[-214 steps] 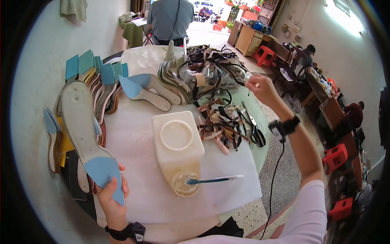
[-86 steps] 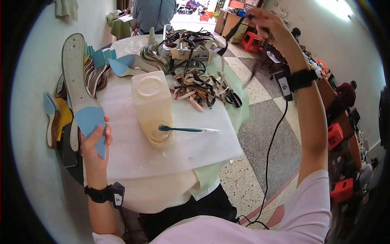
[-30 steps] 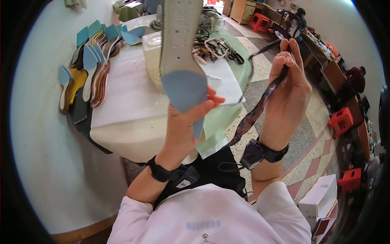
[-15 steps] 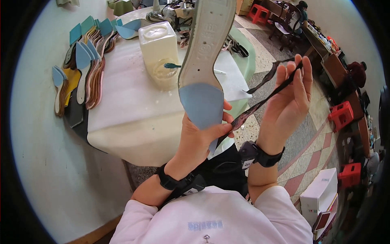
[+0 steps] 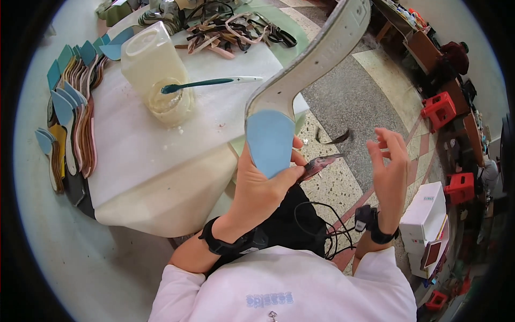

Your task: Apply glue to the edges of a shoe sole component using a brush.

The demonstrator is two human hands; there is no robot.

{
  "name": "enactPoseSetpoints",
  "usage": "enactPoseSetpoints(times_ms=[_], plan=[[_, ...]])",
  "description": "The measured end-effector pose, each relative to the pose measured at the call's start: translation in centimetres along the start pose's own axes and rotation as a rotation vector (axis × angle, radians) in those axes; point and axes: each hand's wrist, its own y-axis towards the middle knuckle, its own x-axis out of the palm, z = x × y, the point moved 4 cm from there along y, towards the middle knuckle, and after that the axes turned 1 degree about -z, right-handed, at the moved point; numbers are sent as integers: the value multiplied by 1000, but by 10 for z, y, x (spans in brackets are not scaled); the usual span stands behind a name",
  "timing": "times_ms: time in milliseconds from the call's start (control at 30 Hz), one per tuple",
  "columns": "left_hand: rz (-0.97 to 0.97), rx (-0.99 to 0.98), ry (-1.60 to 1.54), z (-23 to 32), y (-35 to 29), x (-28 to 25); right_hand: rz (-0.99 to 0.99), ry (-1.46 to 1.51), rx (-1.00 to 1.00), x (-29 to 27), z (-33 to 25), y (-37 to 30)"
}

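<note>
Left hand (image 5: pixel 263 188) grips the blue-heeled insole (image 5: pixel 300 80) plus a dark strap (image 5: pixel 316 163) end; right hand (image 5: pixel 389 166) open, fingers spread, empty.

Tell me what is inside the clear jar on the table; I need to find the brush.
The jar lies tipped, its mouth toward the person. A teal-tipped brush rests across the mouth, bristles in pale glue; the glue's depth cannot be seen.

Left hand (image 5: pixel 263 188) grips insole (image 5: pixel 300 80), pinching strap (image 5: pixel 317 163); right hand (image 5: pixel 389 166) open.
</note>
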Motion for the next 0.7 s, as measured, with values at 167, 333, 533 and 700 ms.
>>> enactPoseSetpoints(times_ms=[167,333,533,700], plan=[[24,-78,-70,1,1,-1,-298,107,-628,21,-68,-13],[12,-188,-180,2,1,-3,-317,207,-910,45,-70,-14],[157,-234,-173,9,5,-15,-272,360,-808,53,-68,-5],[192,-161,-63,27,2,-30,-453,722,-217,64,-36,-6]])
